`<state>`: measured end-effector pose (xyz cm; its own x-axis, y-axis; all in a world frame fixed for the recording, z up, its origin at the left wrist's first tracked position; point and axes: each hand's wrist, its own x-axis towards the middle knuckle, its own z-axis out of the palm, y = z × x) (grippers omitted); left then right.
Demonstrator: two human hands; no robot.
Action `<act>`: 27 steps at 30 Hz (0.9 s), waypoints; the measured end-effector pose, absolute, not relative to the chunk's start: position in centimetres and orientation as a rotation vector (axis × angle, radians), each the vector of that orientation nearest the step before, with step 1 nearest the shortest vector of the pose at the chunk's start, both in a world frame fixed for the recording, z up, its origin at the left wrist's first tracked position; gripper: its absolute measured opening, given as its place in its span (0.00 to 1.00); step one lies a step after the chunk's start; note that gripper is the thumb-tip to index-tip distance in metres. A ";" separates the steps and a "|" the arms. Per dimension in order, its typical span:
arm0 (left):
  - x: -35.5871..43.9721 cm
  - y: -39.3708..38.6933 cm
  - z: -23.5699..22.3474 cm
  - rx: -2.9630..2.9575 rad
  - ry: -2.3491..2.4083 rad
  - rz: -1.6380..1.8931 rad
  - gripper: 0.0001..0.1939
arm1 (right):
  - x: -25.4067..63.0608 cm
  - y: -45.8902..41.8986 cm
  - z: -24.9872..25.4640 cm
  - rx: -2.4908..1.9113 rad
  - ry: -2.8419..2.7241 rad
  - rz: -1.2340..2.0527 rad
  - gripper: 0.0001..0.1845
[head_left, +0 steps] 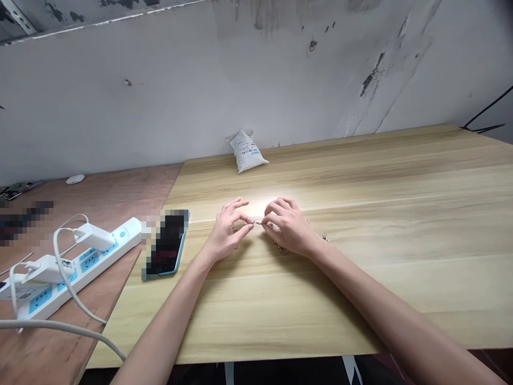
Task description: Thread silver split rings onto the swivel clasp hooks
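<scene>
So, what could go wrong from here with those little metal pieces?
The small metal piece pinched between the left hand and right hand is tiny, so it might slip and get mixed up with the loose metal pieces nearby on the wooden table. A dropped piece could also skid toward the phone or the white power strip, with its chargers, on the board to the left.

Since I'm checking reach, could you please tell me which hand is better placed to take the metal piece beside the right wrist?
The right hand, probably: the metal piece lies just past its wrist, while the left hand is farther away. Both hands pinch a small metal link between them.
</scene>
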<state>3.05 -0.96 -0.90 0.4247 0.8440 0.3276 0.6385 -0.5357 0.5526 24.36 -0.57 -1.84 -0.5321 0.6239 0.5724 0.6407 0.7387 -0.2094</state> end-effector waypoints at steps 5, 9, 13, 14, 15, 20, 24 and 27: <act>3.5 -1.2 -0.7 2.306 1.286 0.937 0.02 | 23.8 -0.9 -2.1 -0.960 -2.225 0.100 0.08; 3.7 -1.4 -0.7 2.321 1.337 0.981 0.01 | 23.6 -0.9 -2.5 -0.936 -2.195 0.210 0.07; 3.6 -1.2 -0.4 2.228 1.387 1.026 0.05 | 23.7 -0.7 -2.8 -0.911 -2.154 0.262 0.07; 3.5 -1.2 -0.4 2.193 1.390 1.017 0.06 | 23.7 -0.7 -2.8 -0.911 -2.146 0.271 0.07; 3.5 -1.2 -0.3 2.165 1.386 0.994 0.06 | 23.7 -0.7 -2.8 -0.912 -2.143 0.279 0.08; 3.2 -1.1 0.1 2.127 1.308 0.924 0.04 | 23.9 -0.8 -2.4 -0.932 -2.164 0.300 0.07; 2.9 -1.1 0.2 2.212 1.300 0.948 0.04 | 24.3 -0.7 -2.2 -0.956 -2.201 0.262 0.06; 2.8 -1.0 0.1 2.429 1.393 0.931 0.05 | 24.5 -0.5 -2.2 -1.006 -2.211 0.146 0.07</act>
<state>2.78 -0.99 0.10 0.3612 0.8300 0.4249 0.7104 -0.5402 0.4512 24.54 -0.49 -2.17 -0.4590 0.7001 0.5470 0.6219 0.6929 -0.3649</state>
